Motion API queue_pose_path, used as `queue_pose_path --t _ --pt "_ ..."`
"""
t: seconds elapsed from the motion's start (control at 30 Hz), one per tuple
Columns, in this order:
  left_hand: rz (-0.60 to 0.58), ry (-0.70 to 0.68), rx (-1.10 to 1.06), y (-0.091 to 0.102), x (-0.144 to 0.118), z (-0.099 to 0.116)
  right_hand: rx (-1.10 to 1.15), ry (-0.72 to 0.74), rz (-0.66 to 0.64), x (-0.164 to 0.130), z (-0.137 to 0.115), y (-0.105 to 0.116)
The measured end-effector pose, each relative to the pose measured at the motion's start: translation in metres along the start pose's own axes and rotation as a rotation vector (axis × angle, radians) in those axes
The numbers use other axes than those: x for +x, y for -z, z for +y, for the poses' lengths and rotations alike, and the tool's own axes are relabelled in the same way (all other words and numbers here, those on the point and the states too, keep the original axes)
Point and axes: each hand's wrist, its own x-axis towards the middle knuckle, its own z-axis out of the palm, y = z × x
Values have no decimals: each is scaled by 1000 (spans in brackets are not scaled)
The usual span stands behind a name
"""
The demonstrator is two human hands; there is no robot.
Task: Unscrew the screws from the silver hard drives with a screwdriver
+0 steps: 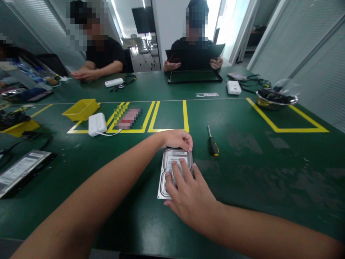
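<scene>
A silver hard drive [162, 180] with a white printed label lies on the green table in front of me. My right hand [185, 187] rests on top of it, fingers spread over the label and thumb by the near edge. At the drive's far end is my left hand [178, 139], its fingers curled and pinched with the thumb at the far right corner. Whatever lies between those fingertips, if anything, is hidden. To the right of the drive, a screwdriver [212, 144] with a black and yellow handle lies apart from both hands.
Yellow tape [185, 115] marks areas on the table. A yellow bin [82, 109], a white charger [97, 124] with a cable and a metal bowl [276, 104] stand farther off. Across the table, one person holds a dark panel [195, 59]; another sits at left.
</scene>
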Motion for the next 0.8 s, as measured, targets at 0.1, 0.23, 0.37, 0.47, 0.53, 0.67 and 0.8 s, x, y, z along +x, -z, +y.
queue_pose_path --t 0.1,0.23,0.37,0.47,0.53,0.67,0.8 --pt "-1 -7 -8 0 -1 0 0 0 2 0 0 0" --pt "-4 -15 -11 1 0 -3 4 0 -1 0 0 1" --pt "1 -24 -4 2 1 -5 4 1 4 0 0 2" --pt "12 -34 4 1 -1 -5 5 2 0 0 0 3" --pt "37 -48 13 1 -2 -5 6 2 -1 0 0 3" --pt "200 -104 58 -1 -9 -3 5 2 -4 0 0 2" --pt "460 -182 186 -16 -31 4 8 -1 -13 1 0 4"
